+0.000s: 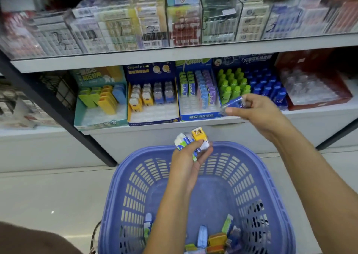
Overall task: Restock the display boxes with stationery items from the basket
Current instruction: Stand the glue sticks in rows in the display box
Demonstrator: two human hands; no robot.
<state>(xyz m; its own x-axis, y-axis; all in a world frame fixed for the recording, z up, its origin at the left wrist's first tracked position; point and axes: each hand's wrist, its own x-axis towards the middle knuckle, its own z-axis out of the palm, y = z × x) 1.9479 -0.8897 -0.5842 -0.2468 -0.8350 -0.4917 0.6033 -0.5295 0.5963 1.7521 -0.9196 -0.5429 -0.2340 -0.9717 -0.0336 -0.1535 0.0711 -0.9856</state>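
1. The shelving step is in hand: the right hand (257, 114) is pinching a blue piece (233, 103) between thumb and fingertips, holding it tilted in front of the shelf (193, 50).
2. The matching blue row (265, 87) is sitting just beyond this grip and slightly to its right, in a box (244, 60) shared with green ones (232, 85) just beyond the grip.
3. The next move is probably calling for the piece to be turned upright and set into a free front slot. The hand is covering that corner, so I cannot tell which slot is open.
4. The left hand (190, 156) is gripping a bundle (193, 139) of yellow and white-green pieces with curled fingers, below and to the left of the right grip, over the basket (217, 195).
5. More stock (213, 238) is lying at the basket's near end, well below both grips and waiting for later trips.
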